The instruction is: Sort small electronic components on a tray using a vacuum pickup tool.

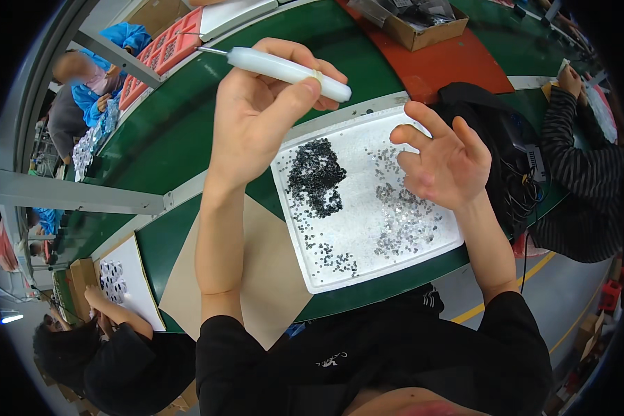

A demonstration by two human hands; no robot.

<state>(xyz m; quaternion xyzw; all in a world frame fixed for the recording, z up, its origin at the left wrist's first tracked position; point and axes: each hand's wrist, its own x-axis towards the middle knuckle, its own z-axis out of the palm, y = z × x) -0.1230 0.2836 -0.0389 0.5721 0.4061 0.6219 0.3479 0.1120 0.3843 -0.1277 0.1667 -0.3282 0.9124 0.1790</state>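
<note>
In my left hand [251,128], raised over the green bench, is a white pen-shaped tool [277,68] with a thin metal tip pointing left. My fingers and thumb wrap round its handle. Palm up, my right hand [451,166] hovers above the right side of a white tray [319,286], its fingers apart and partly bent, with nothing visible in them. A dense heap of small black pieces [315,177] lies on the tray's left side, with more scattered below it. Small silvery, translucent pieces [405,222] spread over the right side.
Left of the tray lies a brown board [270,277]. An orange-red board [423,69] bears an open cardboard box [426,31]. A black bag [471,104] and cables sit at right. Metal frame bars [76,191] stand left. Other people work on both sides.
</note>
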